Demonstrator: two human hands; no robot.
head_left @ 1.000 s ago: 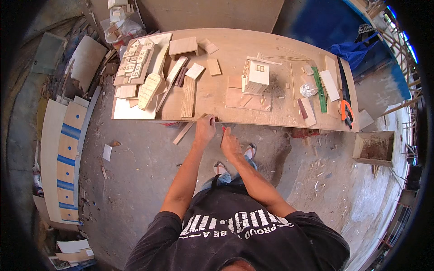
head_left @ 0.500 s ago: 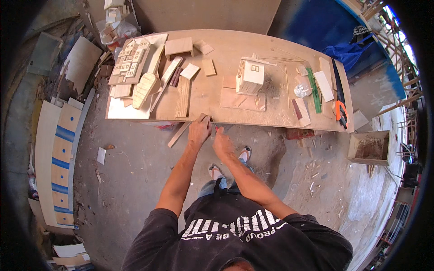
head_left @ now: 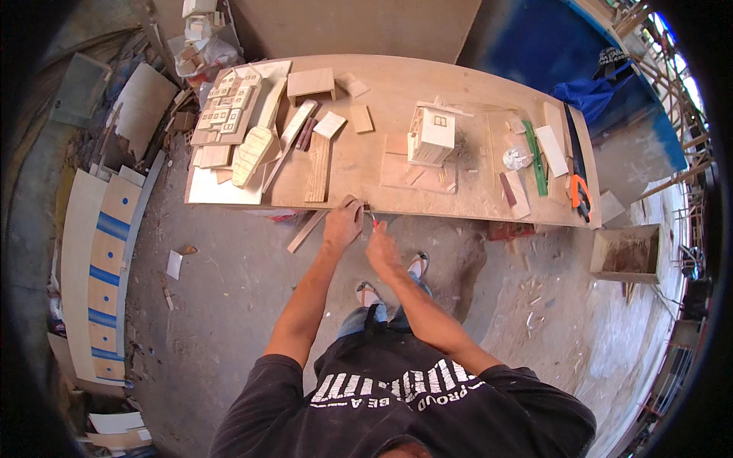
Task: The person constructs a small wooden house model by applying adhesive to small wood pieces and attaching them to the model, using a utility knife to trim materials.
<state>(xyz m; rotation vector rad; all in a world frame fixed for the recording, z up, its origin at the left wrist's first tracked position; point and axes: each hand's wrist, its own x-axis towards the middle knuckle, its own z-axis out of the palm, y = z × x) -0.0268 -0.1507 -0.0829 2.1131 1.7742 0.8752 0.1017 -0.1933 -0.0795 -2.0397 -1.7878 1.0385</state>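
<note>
At the front edge of the wooden table (head_left: 489, 195), my left hand (head_left: 345, 223) is closed, its fingers pressed at the rim. Whatever it pinches is too small and hidden to name. Just right of it, my right hand (head_left: 382, 250) is wrapped round a thin tool with a red handle (head_left: 375, 222). The tool's slim tip points up to the table edge beside my left fingers; its exact kind does not show. Farther back stands a small wooden model house (head_left: 433, 137) on a flat wooden base (head_left: 395, 174).
Wooden model pieces (head_left: 227, 107) and boards crowd the table's left end. A green strip (head_left: 536, 156), a clear plastic bag (head_left: 517, 158) and an orange-handled saw (head_left: 580, 192) lie at the right. A wooden box (head_left: 628, 253) sits on the floor, right.
The table and its things have shifted slightly right and down in view. My right hand has dropped a little away from the edge, showing more of the tool.
</note>
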